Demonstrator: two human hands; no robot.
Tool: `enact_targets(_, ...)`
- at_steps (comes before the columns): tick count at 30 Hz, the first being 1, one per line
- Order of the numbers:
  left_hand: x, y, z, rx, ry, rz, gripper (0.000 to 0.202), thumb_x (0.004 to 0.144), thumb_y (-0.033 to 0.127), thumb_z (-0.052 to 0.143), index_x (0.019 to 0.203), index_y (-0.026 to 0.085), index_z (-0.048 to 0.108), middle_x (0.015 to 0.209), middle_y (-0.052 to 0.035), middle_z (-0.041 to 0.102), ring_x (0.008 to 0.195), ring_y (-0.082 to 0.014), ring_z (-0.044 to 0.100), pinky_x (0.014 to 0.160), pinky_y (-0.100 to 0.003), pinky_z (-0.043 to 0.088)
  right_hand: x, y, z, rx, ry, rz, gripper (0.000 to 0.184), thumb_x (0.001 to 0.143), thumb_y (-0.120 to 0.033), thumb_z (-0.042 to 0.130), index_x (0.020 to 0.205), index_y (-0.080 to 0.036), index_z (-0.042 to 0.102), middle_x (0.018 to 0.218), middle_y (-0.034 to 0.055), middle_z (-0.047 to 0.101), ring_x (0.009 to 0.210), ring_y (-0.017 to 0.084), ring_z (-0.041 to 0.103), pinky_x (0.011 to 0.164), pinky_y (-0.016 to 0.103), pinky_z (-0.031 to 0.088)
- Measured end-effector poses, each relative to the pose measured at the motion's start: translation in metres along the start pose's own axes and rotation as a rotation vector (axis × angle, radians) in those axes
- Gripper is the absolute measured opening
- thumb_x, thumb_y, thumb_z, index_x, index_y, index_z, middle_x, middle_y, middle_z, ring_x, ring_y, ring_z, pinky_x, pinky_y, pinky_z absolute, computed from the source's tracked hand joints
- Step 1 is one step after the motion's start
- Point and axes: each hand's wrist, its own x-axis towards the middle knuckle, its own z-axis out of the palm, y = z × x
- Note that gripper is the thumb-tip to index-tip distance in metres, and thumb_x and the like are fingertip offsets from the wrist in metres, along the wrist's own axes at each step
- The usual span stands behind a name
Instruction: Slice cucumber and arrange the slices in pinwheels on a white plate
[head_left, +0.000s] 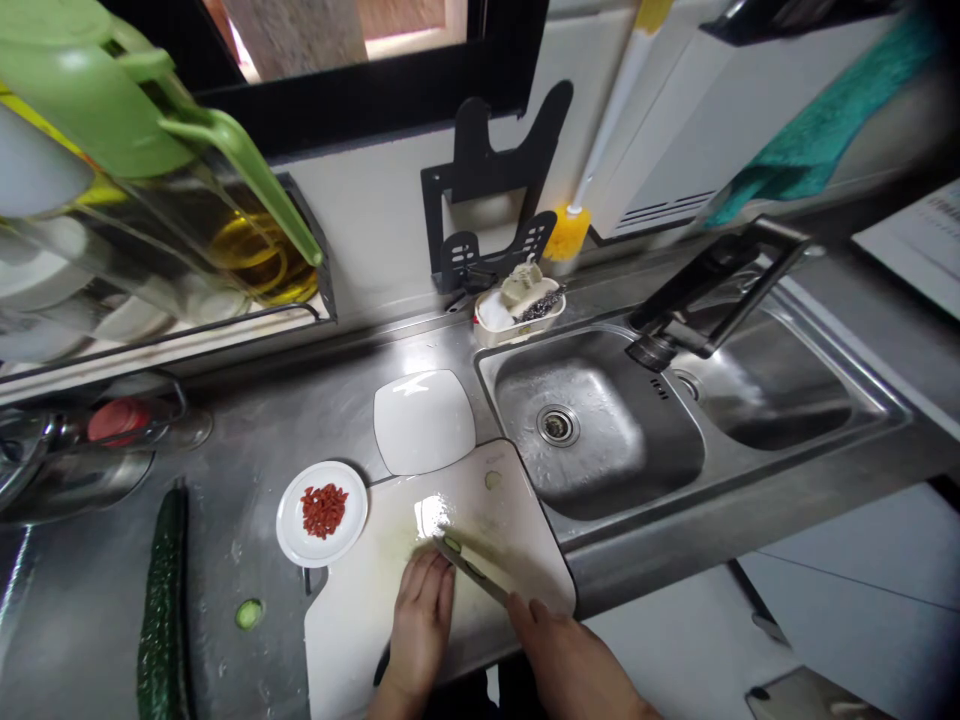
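Note:
My right hand [559, 645] grips a kitchen knife [484, 580] by its handle, with the blade slanting up and left over the white cutting board [525, 520]. Beside the blade, the fingers of my left hand [426, 605] are curled down on a cucumber, mostly hidden beneath them; a dark end [382, 664] shows by the wrist. A thin cucumber slice [452, 544] lies against the knife near its tip. Another pale slice [493, 480] rests near the board's far right corner. Left of the board lies a whole cucumber [161, 610], with a cut cucumber end [248, 613] between.
A white plate [424, 425] touches the board's far edge. A small dish [289, 540] holding red berries sits at its left corner. To the right is a double steel sink [607, 480] with a black faucet [675, 310]. An oil jug [255, 250] stands upper left.

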Motion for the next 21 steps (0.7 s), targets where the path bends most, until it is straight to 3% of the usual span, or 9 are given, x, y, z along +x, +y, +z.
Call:
enact_targets(16, 0.0, -0.001, 0.001, -0.004, 0.006, 0.011, 0.021, 0.09, 0.018, 0.044, 0.106, 0.017, 0.058, 0.106, -0.0072, 0.066, 0.106, -0.0197, 0.059, 0.097, -0.042, 0.048, 0.017, -0.011, -0.009, -0.051, -0.033, 0.001, 0.043, 0.079, 0.007, 0.036, 0.106, -0.017, 0.059, 0.087, 0.0062, 0.07, 0.072, 0.019, 0.068, 0.054, 0.022, 0.045)
enact_targets(21, 0.002, 0.0, 0.0, -0.014, 0.014, 0.019, 0.022, 0.09, 0.018, 0.043, 0.105, 0.018, 0.059, 0.105, -0.007, 0.066, 0.104, -0.0196, 0.06, 0.096, -0.041, 0.049, 0.024, -0.011, 0.008, -0.014, 0.094, -0.022, 0.038, 0.078, 0.007, 0.038, 0.099, -0.016, 0.06, 0.079, 0.006, 0.069, 0.066, 0.02, 0.067, 0.051, 0.024, 0.045)
